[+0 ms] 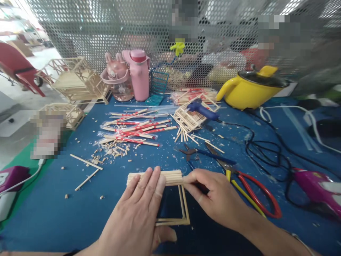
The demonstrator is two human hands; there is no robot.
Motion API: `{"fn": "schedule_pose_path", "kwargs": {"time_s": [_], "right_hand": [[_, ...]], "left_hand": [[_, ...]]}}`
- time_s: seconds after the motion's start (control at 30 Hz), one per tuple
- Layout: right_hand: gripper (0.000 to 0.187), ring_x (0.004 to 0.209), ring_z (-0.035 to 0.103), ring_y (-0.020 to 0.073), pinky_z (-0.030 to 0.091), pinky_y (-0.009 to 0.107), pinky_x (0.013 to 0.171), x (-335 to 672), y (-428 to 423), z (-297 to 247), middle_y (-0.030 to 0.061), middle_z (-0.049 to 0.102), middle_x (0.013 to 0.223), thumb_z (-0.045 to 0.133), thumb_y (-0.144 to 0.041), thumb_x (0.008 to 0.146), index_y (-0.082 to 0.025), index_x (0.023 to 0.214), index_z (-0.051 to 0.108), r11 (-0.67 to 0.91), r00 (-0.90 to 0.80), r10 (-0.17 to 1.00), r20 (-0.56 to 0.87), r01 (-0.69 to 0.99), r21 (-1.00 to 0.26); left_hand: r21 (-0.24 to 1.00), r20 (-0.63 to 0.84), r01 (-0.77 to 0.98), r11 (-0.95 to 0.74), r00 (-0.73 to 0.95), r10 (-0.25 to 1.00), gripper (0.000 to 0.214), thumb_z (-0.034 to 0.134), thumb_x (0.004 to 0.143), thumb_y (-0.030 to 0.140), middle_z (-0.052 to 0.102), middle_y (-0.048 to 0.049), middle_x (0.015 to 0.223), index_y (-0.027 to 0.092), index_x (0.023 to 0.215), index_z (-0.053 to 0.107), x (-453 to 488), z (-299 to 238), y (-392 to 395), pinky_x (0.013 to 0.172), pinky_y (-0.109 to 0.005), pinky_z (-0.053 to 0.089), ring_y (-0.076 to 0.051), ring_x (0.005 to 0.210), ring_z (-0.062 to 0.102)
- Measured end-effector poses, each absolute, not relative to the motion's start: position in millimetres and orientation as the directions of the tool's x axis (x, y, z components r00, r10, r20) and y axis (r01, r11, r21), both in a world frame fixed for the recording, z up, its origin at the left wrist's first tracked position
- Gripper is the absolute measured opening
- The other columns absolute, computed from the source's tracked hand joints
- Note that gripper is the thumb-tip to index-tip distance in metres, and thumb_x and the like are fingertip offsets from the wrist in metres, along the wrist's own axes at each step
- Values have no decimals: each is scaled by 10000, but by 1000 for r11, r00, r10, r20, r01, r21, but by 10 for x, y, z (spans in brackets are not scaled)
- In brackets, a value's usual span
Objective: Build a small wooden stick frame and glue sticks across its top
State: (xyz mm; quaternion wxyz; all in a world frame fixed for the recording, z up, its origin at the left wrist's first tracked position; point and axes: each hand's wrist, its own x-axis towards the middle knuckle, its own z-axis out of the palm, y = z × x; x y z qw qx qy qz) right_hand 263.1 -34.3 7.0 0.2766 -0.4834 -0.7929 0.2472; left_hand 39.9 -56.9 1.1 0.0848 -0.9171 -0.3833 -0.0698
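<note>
In front of me lies a small rectangular frame [187, 209] made of pale wooden sticks. Along its far side runs a tight row of wooden sticks [173, 176], laid side by side. My left hand [135, 209] rests flat over this row with its fingers stretched out and its thumb apart, near the frame's front edge. At the right end of the row, my right hand [215, 197] pinches the stick ends between thumb and fingertips. Part of the frame is hidden under my left hand.
Pliers [226, 167] and a blue glue gun [204, 109] lie beyond my right hand. Wrapped chopsticks [138, 129] and wood scraps [109, 151] are spread ahead. A yellow pot [245, 90], black cables [255, 142], a pink bottle [140, 76] and a stick-built model [77, 81] stand around.
</note>
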Motion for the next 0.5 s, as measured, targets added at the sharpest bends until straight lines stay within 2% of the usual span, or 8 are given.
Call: {"fn": "schedule_pose_path", "kwargs": {"time_s": [0.23,0.37,0.5], "right_hand": [[186,641,589,121,410,216,612,2615,-346,96,-10,658,679,528,-210,868,-204,706,618,378,-365,916,165,655,-655],[140,583,563,116,393,217,563,2581,-308,193,-11,663,661,569,-223,812,-197,695,642,297,-333,941,63,718,-630],[100,595,563,133,384,231,556,2552,-224,284,5,674,665,596,-205,741,-188,665,659,278,-345,938,-24,794,-540]], "left_hand": [[-33,127,680,-732,730,672,941,271,799,751,319,-218,1460,33,1394,390,337,-21,-560,993,-509,397,-375,1330,374],[61,81,734,-676,672,736,1004,296,770,775,200,-196,1513,47,1458,242,365,-37,-603,1076,-553,303,-370,1393,235],[123,26,756,-643,646,763,1043,294,739,808,151,-185,1530,62,1465,232,374,40,-649,1115,-562,229,-365,1410,174]]}}
